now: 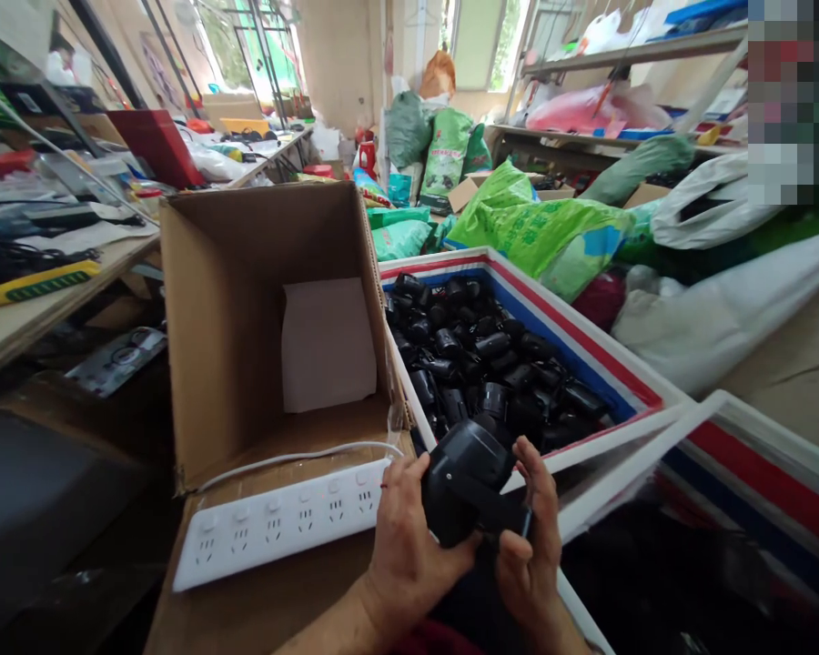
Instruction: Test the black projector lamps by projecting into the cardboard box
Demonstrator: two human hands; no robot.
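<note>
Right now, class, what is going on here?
A person's left hand grips a rounded black plastic device, with the right hand, fingers partly spread, at its jutting part. Behind it, a white-rimmed, red-and-blue-striped bin holds many small black pieces. To the left, an open brown cardboard box stands by a long white power strip.

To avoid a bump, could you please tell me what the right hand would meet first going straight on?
The right hand would probably meet the striped bin's near rim first, though depth is unclear; black parts lie beyond.
</note>
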